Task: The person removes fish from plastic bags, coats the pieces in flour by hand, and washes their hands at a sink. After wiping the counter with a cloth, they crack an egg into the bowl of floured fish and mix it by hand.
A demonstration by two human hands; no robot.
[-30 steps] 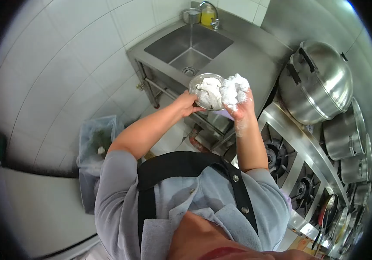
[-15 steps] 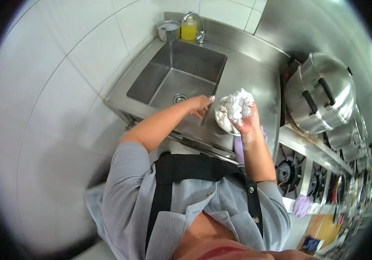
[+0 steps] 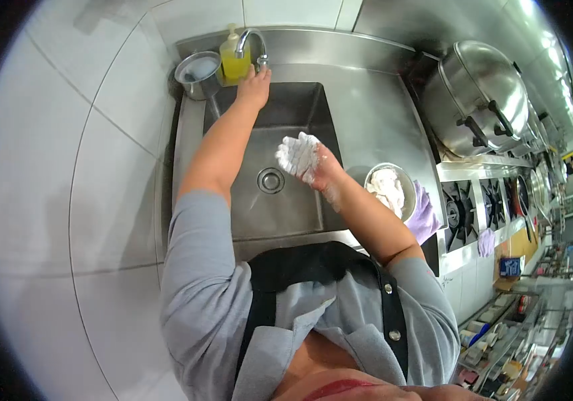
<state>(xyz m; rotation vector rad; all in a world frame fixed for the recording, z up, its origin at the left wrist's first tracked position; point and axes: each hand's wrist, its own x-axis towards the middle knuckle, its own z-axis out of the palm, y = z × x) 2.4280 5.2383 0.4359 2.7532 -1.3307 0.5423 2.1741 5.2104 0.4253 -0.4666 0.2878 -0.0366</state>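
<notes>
My left hand [image 3: 254, 88] reaches to the back of the sink [image 3: 280, 207], its fingers closed around the base of the chrome faucet [image 3: 253, 35], by its handle. Over the sink basin hovers my right hand [image 3: 310, 160], palm up. Its fingers are thickly coated with white powder or paste and lie loosely apart, with no object seen in them. A bowl [image 3: 408, 186] holding a white, lumpy mass [image 3: 387, 190] stands on the steel counter, right of my right forearm. No water stream shows under the spout.
Left of the faucet stand a yellow soap bottle [image 3: 235, 63] and a metal pot [image 3: 201, 85]. A purple cloth [image 3: 425, 214] lies beside the bowl. To the right are a large lidded steamer pot [image 3: 470, 97] and gas burners [image 3: 457, 210]. A tiled wall [image 3: 113, 220] borders the left.
My left hand has moved from the sink's front edge up to the faucet. My right hand has left the bowl and moved left over the basin. The view has shifted.
</notes>
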